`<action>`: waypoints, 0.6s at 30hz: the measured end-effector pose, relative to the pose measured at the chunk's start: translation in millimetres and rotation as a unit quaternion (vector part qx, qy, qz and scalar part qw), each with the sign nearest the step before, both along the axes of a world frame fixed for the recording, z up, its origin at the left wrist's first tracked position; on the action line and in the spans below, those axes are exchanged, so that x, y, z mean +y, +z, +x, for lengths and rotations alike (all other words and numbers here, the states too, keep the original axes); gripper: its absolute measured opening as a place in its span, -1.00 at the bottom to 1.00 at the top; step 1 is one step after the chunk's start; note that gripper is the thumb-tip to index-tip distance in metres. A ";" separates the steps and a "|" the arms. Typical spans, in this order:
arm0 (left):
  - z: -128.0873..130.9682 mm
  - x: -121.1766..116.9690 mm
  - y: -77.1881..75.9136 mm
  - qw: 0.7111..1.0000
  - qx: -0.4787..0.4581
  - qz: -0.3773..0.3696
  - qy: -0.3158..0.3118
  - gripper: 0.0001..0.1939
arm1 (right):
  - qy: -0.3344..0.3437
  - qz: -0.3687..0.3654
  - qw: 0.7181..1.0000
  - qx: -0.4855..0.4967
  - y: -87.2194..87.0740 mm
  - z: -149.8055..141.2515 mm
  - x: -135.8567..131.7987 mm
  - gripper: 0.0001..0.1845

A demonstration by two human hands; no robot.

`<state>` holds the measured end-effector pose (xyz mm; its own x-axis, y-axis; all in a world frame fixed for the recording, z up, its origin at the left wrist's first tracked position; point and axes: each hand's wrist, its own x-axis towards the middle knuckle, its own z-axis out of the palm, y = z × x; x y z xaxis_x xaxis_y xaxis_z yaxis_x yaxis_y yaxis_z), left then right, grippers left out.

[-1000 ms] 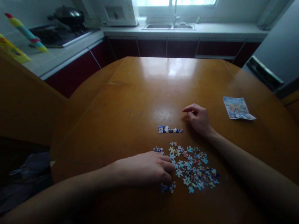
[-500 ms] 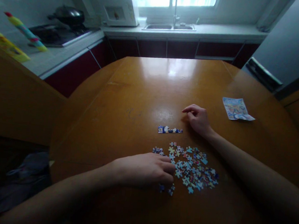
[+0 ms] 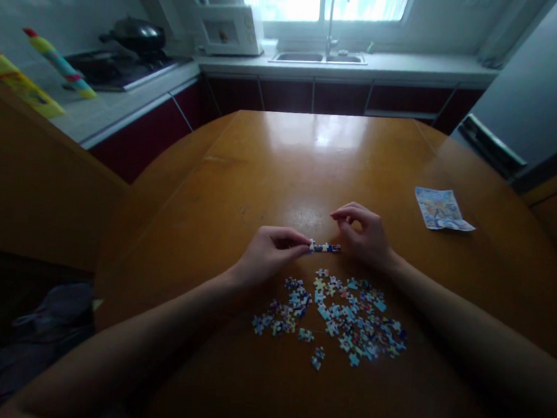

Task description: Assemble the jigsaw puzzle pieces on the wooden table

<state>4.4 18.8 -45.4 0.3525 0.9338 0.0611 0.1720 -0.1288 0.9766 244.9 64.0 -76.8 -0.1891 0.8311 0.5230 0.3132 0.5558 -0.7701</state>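
Observation:
A short strip of joined jigsaw pieces (image 3: 324, 247) lies on the wooden table. My left hand (image 3: 272, 251) is closed at the strip's left end, thumb and fingertips pinching a puzzle piece there; the fingers hide most of that piece. Just beyond the strip's right end rests my right hand (image 3: 361, 232), its fingers loosely curled and no piece visible in them. Nearer to me spreads a large pile of loose jigsaw pieces (image 3: 359, 320). A smaller group of pieces (image 3: 283, 313) lies left of it, with a few stray pieces (image 3: 317, 357) in front.
A creased picture sheet (image 3: 439, 209) lies on the table (image 3: 263, 162) at the right. Behind the table are a counter with a sink (image 3: 301, 57), a white microwave (image 3: 228, 30) and a wok (image 3: 138, 34) on the stove. A grey fridge (image 3: 547, 89) stands at right.
My left hand has moved from the loose pieces up and away from me to the strip's left end. The smaller group of pieces has come into view. My right hand has shifted slightly.

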 end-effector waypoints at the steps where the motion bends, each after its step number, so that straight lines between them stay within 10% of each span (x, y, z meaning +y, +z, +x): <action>1: 0.8 2.2 -3.3 0.999 -0.019 -0.023 0.032 -0.87 | 0.028 -0.017 0.999 -0.001 2.4 -3.3 -5.7 -0.84; 8: 6.7 -1.0 -3.0 0.990 -0.063 -0.075 0.104 -0.81 | 0.129 -0.104 0.986 0.031 9.0 -24.4 -28.9 -0.83; 18: 6.4 -3.5 -6.0 0.998 0.029 -0.043 0.045 -0.74 | 0.140 -0.161 0.974 0.074 12.7 -25.8 -27.5 -0.89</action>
